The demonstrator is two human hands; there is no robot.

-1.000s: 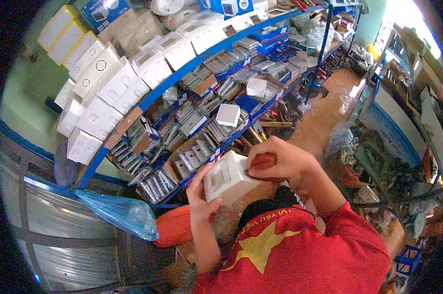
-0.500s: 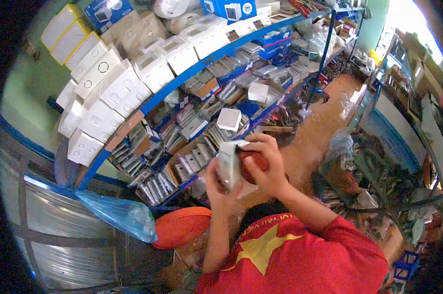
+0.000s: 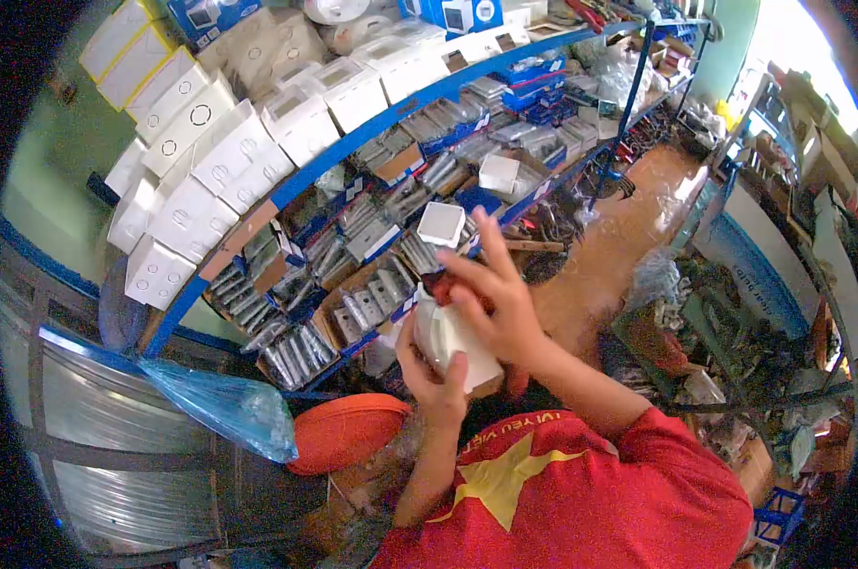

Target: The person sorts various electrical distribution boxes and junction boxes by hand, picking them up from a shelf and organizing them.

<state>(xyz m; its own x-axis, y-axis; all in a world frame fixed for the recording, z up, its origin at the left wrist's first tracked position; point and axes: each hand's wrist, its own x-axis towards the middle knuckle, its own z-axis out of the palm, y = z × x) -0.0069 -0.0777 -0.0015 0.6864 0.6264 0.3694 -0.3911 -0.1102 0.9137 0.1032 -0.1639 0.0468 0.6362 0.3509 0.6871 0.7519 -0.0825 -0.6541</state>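
A white box-shaped item [image 3: 467, 353] is tilted in front of my chest. My left hand [image 3: 433, 375] grips it from the left and below, with the thumb across its near side. Over its upper end is my right hand [image 3: 497, 305], some fingers extended and others bent around a dark red, cloth-like item [image 3: 442, 285]. That red item lies against the top of the white item; its exact kind cannot be made out. Just beyond my hands, a small white square box [image 3: 441, 224] rests on the packed shelf.
A blue-framed shelf [image 3: 324, 175] holds white boxes [image 3: 301, 123] above and several trays of packaged parts below. An orange-red basin [image 3: 345, 433] and a blue plastic bag [image 3: 230, 408] are at the left. Clutter and a blue crate [image 3: 778, 515] lie at the right.
The white item has turned from nearly upright to tilted, its lower end now toward my chest. My right hand, with the red item, has shifted to its upper end and its fingers have extended.
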